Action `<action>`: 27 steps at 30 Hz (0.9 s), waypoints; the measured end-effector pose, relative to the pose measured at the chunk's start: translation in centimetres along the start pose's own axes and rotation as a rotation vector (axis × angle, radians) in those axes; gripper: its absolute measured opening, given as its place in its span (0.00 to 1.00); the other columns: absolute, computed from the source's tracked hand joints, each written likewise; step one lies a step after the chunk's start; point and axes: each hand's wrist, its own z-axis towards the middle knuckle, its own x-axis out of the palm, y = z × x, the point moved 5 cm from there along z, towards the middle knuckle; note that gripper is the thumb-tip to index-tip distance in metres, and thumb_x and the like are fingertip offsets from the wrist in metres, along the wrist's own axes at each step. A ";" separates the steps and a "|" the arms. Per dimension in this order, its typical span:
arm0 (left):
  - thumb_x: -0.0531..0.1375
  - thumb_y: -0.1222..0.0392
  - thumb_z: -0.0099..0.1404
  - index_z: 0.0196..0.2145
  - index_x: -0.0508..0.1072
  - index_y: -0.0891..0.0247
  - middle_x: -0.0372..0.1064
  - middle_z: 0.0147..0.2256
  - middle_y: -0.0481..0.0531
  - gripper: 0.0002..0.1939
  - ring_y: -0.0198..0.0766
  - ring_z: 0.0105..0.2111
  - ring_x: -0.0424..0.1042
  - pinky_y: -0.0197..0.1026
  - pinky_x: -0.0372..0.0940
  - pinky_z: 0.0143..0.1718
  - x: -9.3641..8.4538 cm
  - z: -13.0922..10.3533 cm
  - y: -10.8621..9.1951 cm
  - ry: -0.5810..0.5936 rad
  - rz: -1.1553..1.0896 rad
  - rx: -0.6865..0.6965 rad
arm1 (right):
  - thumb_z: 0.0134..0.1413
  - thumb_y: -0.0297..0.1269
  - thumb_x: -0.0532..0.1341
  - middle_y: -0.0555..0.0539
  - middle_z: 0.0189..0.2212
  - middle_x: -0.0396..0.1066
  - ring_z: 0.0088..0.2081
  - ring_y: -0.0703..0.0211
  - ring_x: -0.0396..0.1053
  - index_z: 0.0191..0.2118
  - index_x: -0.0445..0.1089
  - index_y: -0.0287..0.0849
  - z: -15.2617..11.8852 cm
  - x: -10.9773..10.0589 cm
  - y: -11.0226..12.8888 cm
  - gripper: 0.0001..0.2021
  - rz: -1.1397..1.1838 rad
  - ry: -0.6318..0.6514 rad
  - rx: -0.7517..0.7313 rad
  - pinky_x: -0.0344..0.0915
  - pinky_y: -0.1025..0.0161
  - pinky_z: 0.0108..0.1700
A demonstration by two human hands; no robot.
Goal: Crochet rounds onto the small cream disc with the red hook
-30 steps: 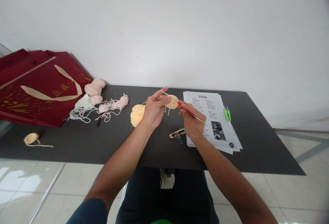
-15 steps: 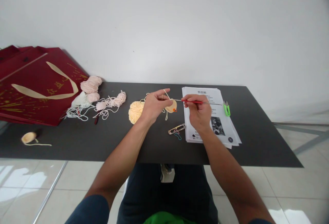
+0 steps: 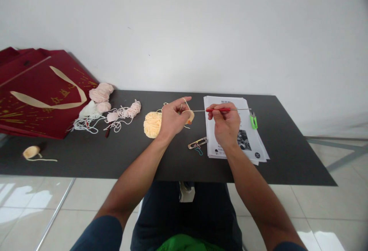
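My left hand pinches a small pale-yellow crochet piece with an orange spot, partly hidden behind my fingers. A strand of yarn runs up over its raised index finger. Between the fingers of my right hand is a crochet hook with a red grip. Its thin metal shaft points left and reaches the crochet piece; whether a loop sits on the tip is too small to tell. Beside my left wrist lies a yellow ball of yarn.
Printed sheets lie under my right hand, with green thread snips at their right edge. Metal snips lie on the dark table. Leftward are pink yarn, a crocheted cup shape and red bags.
My right hand and the hook have moved slightly right, away from my left hand. The crochet piece has turned and shows less beside my left fingers.
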 end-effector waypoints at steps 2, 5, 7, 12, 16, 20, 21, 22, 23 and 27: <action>0.64 0.69 0.52 0.48 0.82 0.63 0.71 0.25 0.45 0.24 0.32 0.23 0.65 0.38 0.60 0.27 0.0 0.1 0.0 0.018 -0.024 -0.012 | 0.59 0.35 0.69 0.53 0.33 0.81 0.28 0.65 0.71 0.37 0.70 0.48 0.1 -0.2 -0.3 0.07 0.024 0.003 0.011 0.68 0.62 0.33; 0.64 0.70 0.52 0.46 0.82 0.64 0.70 0.24 0.45 0.22 0.31 0.23 0.64 0.37 0.59 0.26 0.1 0.2 0.0 0.042 -0.043 -0.032 | 0.58 0.36 0.70 0.53 0.33 0.81 0.27 0.65 0.70 0.37 0.70 0.48 0.3 -0.3 -0.4 0.08 0.061 0.017 0.026 0.68 0.63 0.32; 0.65 0.70 0.53 0.46 0.82 0.65 0.69 0.25 0.45 0.21 0.31 0.23 0.64 0.37 0.58 0.26 0.2 0.2 0.1 0.051 -0.058 -0.047 | 0.57 0.37 0.71 0.53 0.33 0.81 0.27 0.65 0.71 0.37 0.70 0.48 0.4 -0.3 -0.7 0.09 0.119 0.022 0.066 0.68 0.64 0.31; 0.68 0.67 0.53 0.41 0.82 0.62 0.71 0.27 0.46 0.16 0.30 0.25 0.66 0.35 0.61 0.28 0.5 0.3 0.3 0.054 -0.166 -0.061 | 0.53 0.41 0.74 0.53 0.34 0.81 0.29 0.66 0.73 0.36 0.70 0.47 0.4 0.0 -2.4 0.13 0.304 0.000 0.268 0.73 0.66 0.33; 0.70 0.65 0.52 0.40 0.82 0.62 0.72 0.28 0.47 0.15 0.32 0.27 0.68 0.36 0.64 0.30 0.8 0.1 0.9 0.036 -0.204 -0.104 | 0.54 0.43 0.74 0.52 0.37 0.82 0.32 0.66 0.76 0.36 0.71 0.47 -0.2 0.6 -3.5 0.12 0.318 -0.050 0.340 0.79 0.66 0.37; 0.69 0.67 0.52 0.43 0.82 0.60 0.69 0.28 0.44 0.19 0.30 0.26 0.66 0.35 0.63 0.29 0.6 0.1 1.0 -0.029 -0.195 -0.078 | 0.56 0.41 0.73 0.52 0.37 0.83 0.34 0.68 0.79 0.37 0.73 0.47 -0.9 1.3 -3.8 0.09 0.343 -0.091 0.359 0.80 0.69 0.42; 0.69 0.67 0.52 0.45 0.82 0.60 0.69 0.29 0.44 0.20 0.30 0.26 0.66 0.35 0.63 0.29 0.6 0.2 0.9 -0.042 -0.198 -0.071 | 0.57 0.40 0.72 0.53 0.37 0.83 0.34 0.68 0.79 0.38 0.73 0.47 -1.0 1.4 -3.7 0.09 0.341 -0.090 0.356 0.80 0.70 0.42; 0.69 0.67 0.52 0.46 0.82 0.60 0.70 0.29 0.44 0.22 0.30 0.27 0.66 0.35 0.64 0.30 0.5 0.2 0.8 -0.049 -0.206 -0.068 | 0.58 0.40 0.72 0.53 0.37 0.83 0.35 0.69 0.79 0.39 0.73 0.48 -1.0 1.4 -3.7 0.08 0.331 -0.084 0.349 0.80 0.70 0.43; 0.69 0.67 0.52 0.47 0.81 0.60 0.71 0.30 0.45 0.22 0.31 0.27 0.67 0.35 0.64 0.30 0.5 0.2 0.8 -0.053 -0.217 -0.067 | 0.59 0.40 0.71 0.53 0.37 0.83 0.34 0.69 0.79 0.40 0.74 0.48 -1.0 1.5 -3.6 0.07 0.314 -0.074 0.338 0.80 0.70 0.43; 0.71 0.63 0.54 0.48 0.82 0.61 0.74 0.31 0.46 0.21 0.31 0.28 0.69 0.36 0.66 0.32 0.5 0.1 0.4 -0.045 -0.228 -0.058 | 0.60 0.39 0.70 0.53 0.38 0.83 0.34 0.68 0.79 0.40 0.75 0.49 -1.0 1.6 -3.0 0.05 0.258 -0.029 0.286 0.80 0.69 0.41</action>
